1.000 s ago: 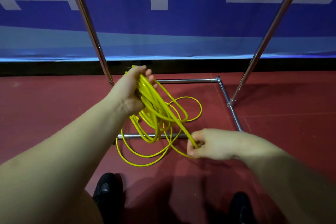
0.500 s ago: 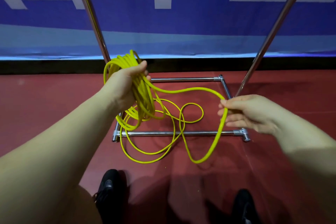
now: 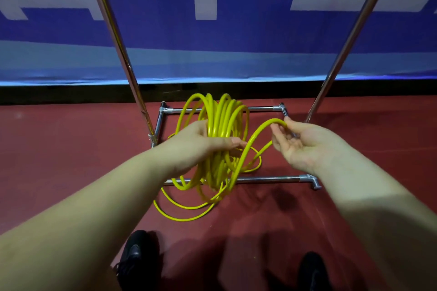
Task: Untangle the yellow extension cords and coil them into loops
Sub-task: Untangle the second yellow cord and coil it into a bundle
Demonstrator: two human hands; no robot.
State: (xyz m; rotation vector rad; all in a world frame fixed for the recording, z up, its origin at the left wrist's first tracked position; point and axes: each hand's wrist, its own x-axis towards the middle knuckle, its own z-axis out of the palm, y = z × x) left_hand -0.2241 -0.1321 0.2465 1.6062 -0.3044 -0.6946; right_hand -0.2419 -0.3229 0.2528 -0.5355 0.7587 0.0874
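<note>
**Cord coil partly gathered, slack remaining on floor**

The left hand (image 3: pixel 201 142) grips a bundle of yellow cord (image 3: pixel 222 125) loops, fingers curled round it above the metal frame (image 3: pixel 264 179). The right hand (image 3: pixel 302 146) pinches one free strand at its fingertips (image 3: pixel 277 129), palm up. Loose loops trail onto the red floor (image 3: pixel 59 160). The cord appears light, springy and smooth; it is best held near each loop's crown.

Head view, sole camera: worn at head height, facing forward and steeply down. Floor (image 3: pixel 71 160) fills the lower half; blue banner (image 3: pixel 236 42) at 12 o'clock; shoes (image 3: pixel 132 253) at 6 o'clock. Forearms close, wide-angle stretched.
</note>
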